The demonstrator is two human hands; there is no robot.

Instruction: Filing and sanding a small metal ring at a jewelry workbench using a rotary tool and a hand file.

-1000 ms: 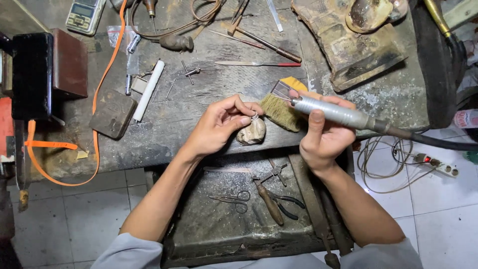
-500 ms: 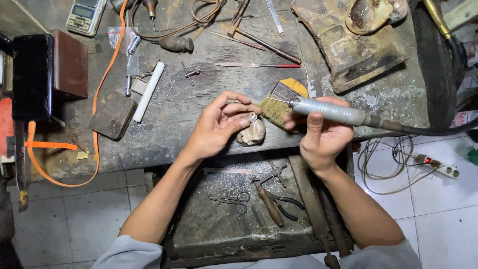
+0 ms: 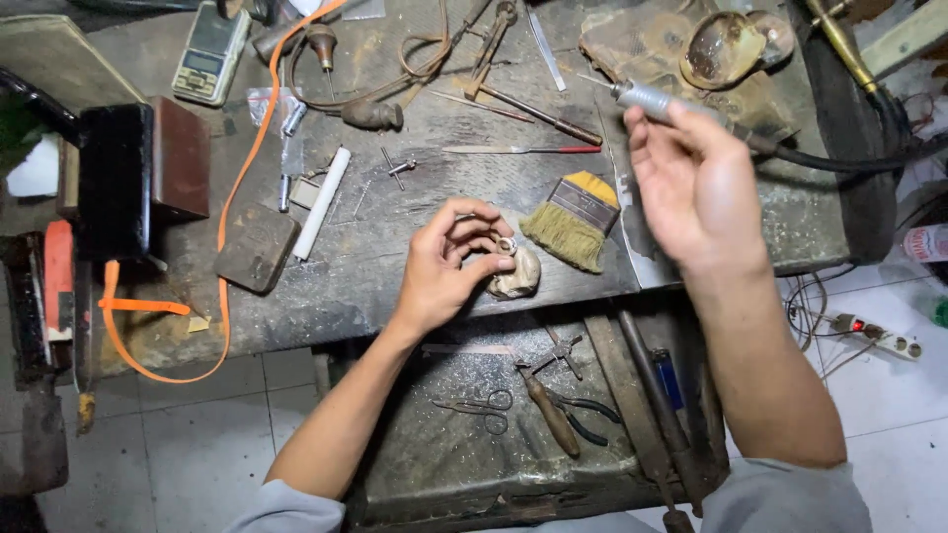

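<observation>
Mid-polish pause, by the look of it: left hand (image 3: 444,266) pinching a small ring (image 3: 507,244) in a fingertip grip above the pale bench peg (image 3: 515,274); right hand (image 3: 691,183) lifted away, grip loosely closed round the rotary handpiece (image 3: 647,99). Likely next: steadying the ring, bringing the tip back precisely. Scarred grey worktop (image 3: 395,247), yellow brush (image 3: 573,219), open drawer (image 3: 474,444) with pliers, white tiled floor

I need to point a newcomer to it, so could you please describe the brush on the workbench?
On the dark workbench, look just right of the left hand and the pale lump at the front edge. The brush lies flat there: wide and short, yellow handle, dark band, straw-coloured bristles, unlike the thin metal files behind it.
</observation>
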